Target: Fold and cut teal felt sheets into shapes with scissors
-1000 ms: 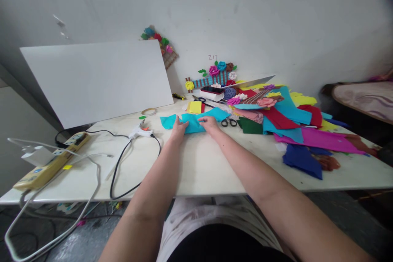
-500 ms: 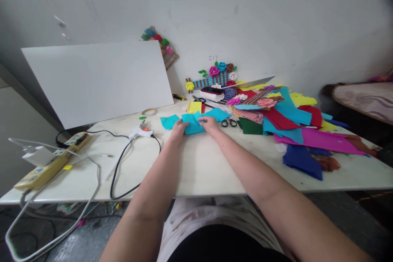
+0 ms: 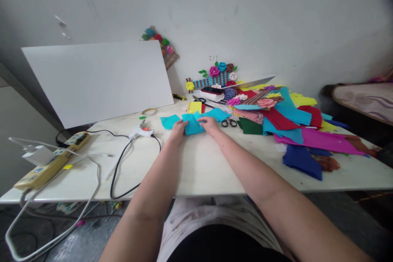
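Since the blue paper (image 3: 192,124) looks thin and soft, the left hand (image 3: 178,129) and the right hand (image 3: 210,125) pinch it at both sides, probably to keep it straight; it is on the table (image 3: 202,168), right of the glue gun (image 3: 141,132).

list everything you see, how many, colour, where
Material: count unclear, turquoise, centre
Glue gun: one, white, left of hands
Power strip: one, yellowish, left
Cables: several, black and white, left
Ring: one, tan, behind glue gun
Board: one, white, back left
Cutter: one, yellow and black, back
Phone: one, red and black, on white box
Scissors: two, dark, near material
Flower crafts: three, multicoloured, rear
Sheets: many, mixed colours, right
Table: one, white, centre
Left hand: one, bare, holding material
Right hand: one, bare, holding material
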A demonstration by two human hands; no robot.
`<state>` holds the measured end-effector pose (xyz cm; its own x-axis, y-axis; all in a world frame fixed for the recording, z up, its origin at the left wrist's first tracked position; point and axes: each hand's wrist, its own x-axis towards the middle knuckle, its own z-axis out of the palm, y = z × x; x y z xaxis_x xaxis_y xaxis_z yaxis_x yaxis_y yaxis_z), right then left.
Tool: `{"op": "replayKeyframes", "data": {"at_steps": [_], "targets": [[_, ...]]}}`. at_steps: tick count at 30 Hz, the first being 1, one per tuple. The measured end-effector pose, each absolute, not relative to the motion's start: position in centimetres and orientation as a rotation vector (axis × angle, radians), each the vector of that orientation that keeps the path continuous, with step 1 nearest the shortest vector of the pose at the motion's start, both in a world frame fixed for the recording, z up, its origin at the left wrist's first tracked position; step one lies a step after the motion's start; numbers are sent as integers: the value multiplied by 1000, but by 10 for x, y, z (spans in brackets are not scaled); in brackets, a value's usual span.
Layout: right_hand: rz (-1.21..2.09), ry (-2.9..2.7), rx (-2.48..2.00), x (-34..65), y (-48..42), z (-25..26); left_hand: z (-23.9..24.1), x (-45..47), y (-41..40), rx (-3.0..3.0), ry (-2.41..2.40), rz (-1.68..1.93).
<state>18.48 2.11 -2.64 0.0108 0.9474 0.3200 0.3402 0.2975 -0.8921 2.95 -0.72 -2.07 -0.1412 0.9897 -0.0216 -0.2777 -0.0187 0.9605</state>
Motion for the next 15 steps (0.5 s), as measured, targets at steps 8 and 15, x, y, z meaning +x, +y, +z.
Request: {"op": "replayKeyframes", "data": {"at_steps": [8, 15], "targets": [[682, -1553, -1235, 186, 26, -31, -22, 29, -8, 946, 1089, 1413], [631, -1585, -1257, 187, 31, -34, -20, 30, -9, 939, 1056, 1391]]}}
